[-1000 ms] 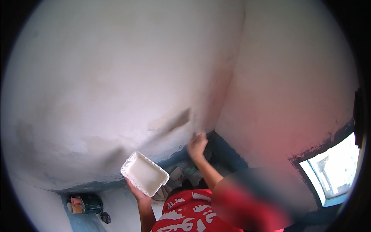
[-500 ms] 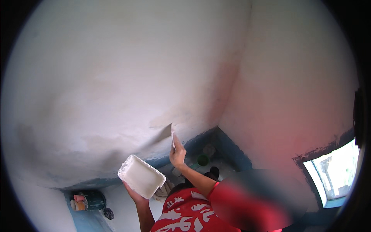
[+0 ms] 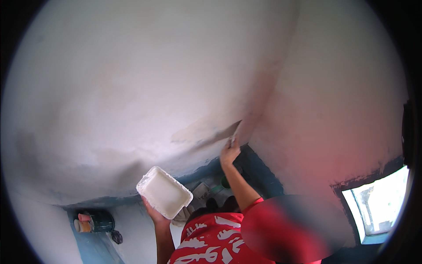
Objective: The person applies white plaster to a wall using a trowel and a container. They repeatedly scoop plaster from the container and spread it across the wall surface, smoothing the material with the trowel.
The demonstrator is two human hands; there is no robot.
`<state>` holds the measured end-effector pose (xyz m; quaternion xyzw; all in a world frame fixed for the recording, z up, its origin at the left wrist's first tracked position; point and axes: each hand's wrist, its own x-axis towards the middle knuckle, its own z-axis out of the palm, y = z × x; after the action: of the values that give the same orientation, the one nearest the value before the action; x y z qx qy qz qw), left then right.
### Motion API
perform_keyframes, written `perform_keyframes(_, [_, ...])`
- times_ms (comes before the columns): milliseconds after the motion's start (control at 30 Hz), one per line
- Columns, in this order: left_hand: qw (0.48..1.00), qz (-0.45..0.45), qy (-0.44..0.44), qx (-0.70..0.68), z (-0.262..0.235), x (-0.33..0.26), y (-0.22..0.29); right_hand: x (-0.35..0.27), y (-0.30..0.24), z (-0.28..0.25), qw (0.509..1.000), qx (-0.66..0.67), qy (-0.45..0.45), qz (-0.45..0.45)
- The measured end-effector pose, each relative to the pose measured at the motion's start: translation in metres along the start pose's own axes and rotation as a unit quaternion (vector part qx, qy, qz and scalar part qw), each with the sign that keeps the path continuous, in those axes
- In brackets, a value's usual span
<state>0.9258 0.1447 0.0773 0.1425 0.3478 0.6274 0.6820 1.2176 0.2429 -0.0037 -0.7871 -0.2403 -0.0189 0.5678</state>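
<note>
My left hand [image 3: 154, 213] is closed under and round the side of a white rectangular tub [image 3: 142, 185], its rim crusted with white. Smooth white paste [image 3: 165, 193] lies in the tub. My right hand [image 3: 230, 153] is closed round a wide-bladed putty knife [image 3: 237, 129], seen nearly edge-on. Its blade is against or very close to the whitish wall [image 3: 132, 83], near the corner on the right; the exact contact is hard to see. A dark shadow stretches leftward from the blade across the wall.
A dark green bucket [image 3: 104, 221] with orange and pink cups [image 3: 83, 226] stands at lower left, a dark crumpled lump [image 3: 117, 237] beside it. Blue paint [image 3: 259, 169] bands the wall's foot. A bright window [image 3: 378, 209] is at right. A blurred red-grey shape [image 3: 290, 229] blocks the lower right.
My right hand has moved right and upward along the wall with the putty knife, closer to the corner. The tub in my left hand has shifted slightly right and up in the picture.
</note>
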Motion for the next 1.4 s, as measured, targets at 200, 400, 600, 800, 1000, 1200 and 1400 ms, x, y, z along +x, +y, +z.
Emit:
perform_keyframes(200, [0.999, -0.028, 0.023, 0.004, -0.014, 0.004, -0.002, -0.094, -0.036, -0.029, 0.95, 0.218, -0.208, -0.082])
perform_keyframes(400, [0.998, -0.042, 0.029, -0.03, -0.032, 0.013, -0.011, -0.065, -0.146, -0.103, 0.868, 0.195, -0.423, -0.17])
perform_keyframes(600, [0.999, -0.026, -0.011, -0.032, -0.019, 0.009, -0.007, -0.077, -0.191, -0.122, 0.816, 0.031, -0.451, -0.362])
perform_keyframes(800, [0.999, -0.017, -0.027, -0.041, -0.025, 0.012, -0.007, -0.094, -0.204, -0.126, 0.833, 0.043, -0.45, -0.319])
perform_keyframes(1000, [0.998, -0.019, -0.048, -0.04, -0.031, 0.016, -0.012, -0.114, -0.201, -0.097, 0.787, -0.111, -0.535, -0.287])
perform_keyframes(1200, [0.998, -0.021, -0.061, -0.026, -0.04, 0.022, -0.017, -0.126, -0.2, -0.074, 0.775, -0.14, -0.556, -0.264])
perform_keyframes(1400, [0.998, 0.004, -0.054, -0.023, -0.038, 0.021, -0.017, -0.128, -0.191, -0.074, 0.778, -0.087, -0.562, -0.267])
